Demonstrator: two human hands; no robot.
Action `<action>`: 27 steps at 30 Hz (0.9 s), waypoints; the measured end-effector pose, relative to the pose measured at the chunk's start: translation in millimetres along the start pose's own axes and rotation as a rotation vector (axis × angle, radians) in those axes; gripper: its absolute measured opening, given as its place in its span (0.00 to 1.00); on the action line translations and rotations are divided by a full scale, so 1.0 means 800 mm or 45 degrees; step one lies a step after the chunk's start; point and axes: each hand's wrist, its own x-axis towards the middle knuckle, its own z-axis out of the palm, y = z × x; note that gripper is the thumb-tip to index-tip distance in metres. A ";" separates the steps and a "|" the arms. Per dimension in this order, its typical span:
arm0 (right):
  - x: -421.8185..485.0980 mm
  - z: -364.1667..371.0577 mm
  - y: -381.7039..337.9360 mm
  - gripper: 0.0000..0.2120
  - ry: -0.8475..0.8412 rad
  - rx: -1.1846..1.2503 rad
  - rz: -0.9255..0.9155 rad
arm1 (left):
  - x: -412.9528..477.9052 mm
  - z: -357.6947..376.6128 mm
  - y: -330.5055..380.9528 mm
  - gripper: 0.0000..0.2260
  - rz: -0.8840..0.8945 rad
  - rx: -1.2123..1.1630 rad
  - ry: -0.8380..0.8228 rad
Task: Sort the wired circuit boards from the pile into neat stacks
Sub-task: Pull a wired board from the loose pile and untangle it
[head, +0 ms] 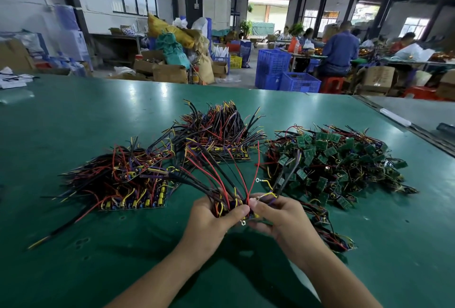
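The left hand (209, 221) and right hand (278, 216) are close together, thumbs nearly meeting. Both grip 1 bunch (221, 192) of wired boards just over the green table (73, 115). Its wires fan up and left, hiding part of the near stack (123, 179) left of the hands. A far stack (219, 132) lies beyond the hands. The loose pile (339, 164) lies beyond the right hand. Far behind stand blue crates (273, 63); I cannot tell what is in them.

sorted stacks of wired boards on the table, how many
2: near stack at left, far stack at centre. The loose pile at right and the held bundle aren't counted.
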 end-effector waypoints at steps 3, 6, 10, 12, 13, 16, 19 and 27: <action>0.000 -0.003 -0.005 0.11 -0.002 -0.008 -0.019 | 0.001 0.000 -0.004 0.03 -0.055 -0.061 0.038; -0.002 -0.005 -0.006 0.08 -0.045 0.022 -0.009 | 0.003 -0.004 -0.008 0.09 -0.204 -0.176 -0.019; -0.006 -0.003 -0.006 0.06 -0.086 0.062 -0.016 | 0.005 -0.009 -0.007 0.05 -0.294 -0.288 -0.092; -0.006 -0.002 -0.005 0.05 -0.097 0.077 -0.019 | 0.005 -0.010 -0.006 0.04 -0.320 -0.333 -0.094; -0.005 -0.002 -0.004 0.05 -0.099 0.085 -0.017 | 0.005 -0.011 -0.005 0.03 -0.331 -0.355 -0.095; -0.004 -0.001 -0.002 0.05 -0.108 0.117 -0.006 | 0.005 -0.012 -0.005 0.03 -0.354 -0.399 -0.090; -0.004 -0.001 -0.002 0.04 -0.131 0.138 -0.023 | 0.007 -0.014 -0.006 0.04 -0.357 -0.415 -0.098; -0.002 0.001 -0.001 0.06 -0.154 0.297 -0.100 | 0.010 -0.016 -0.001 0.05 -0.403 -0.588 -0.082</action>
